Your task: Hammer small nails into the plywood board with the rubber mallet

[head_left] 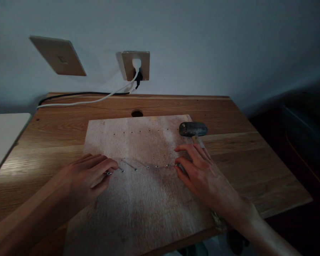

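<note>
A row of nails (136, 169) stands across a worn wooden board (144, 209), their shiny heads up and some shanks leaning. At the row's left end, my left hand (82, 177) has its fingers closed around a nail (108, 173), whose head shows between index finger and thumb. My right hand (202, 170) is at the right end, thumb and a fingertip closed on the last nail (176, 164), with another finger stretched above. A hammer (193, 129) lies at the board's right side, its dark head beyond my right hand and most of its handle hidden under it.
Small holes (149, 130) run in a line near the board's far edge. The board lies on a wooden table (242, 156) against the wall. Behind it, a white cable and a black cable come from a wall socket (145, 65). A round hole (137, 113) pierces the tabletop.
</note>
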Demonstrator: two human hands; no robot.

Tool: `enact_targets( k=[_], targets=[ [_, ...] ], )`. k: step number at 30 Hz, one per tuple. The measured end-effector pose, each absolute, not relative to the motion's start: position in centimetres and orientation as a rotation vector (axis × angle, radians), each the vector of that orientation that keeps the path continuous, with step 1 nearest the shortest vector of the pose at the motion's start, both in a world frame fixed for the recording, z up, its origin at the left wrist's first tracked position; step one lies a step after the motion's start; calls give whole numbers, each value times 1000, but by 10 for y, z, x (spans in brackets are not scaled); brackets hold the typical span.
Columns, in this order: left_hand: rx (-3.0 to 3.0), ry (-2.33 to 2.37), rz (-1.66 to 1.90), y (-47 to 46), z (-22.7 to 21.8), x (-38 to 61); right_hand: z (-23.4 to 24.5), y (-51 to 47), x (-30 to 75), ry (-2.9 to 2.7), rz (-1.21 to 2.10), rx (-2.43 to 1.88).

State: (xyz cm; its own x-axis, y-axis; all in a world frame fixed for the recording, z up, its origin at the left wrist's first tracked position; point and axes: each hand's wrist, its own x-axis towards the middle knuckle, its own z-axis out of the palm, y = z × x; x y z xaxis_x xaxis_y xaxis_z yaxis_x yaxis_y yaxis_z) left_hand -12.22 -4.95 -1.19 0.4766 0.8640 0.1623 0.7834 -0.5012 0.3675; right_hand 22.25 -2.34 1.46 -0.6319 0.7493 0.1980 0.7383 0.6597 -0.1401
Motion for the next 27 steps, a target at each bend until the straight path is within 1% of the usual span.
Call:
enact_targets(
  k=[10,18,27],
  targets=[
    [2420,1502,664,-51,15,-122,17,-22,221,-2645,25,-1225],
    [2447,1550,550,-47,-6,-120,17,-25,224,-2628,55,-1198],
    [2428,1512,519,-45,-6,-118,17,-24,225,-2624,84,-1200]
  ],
)
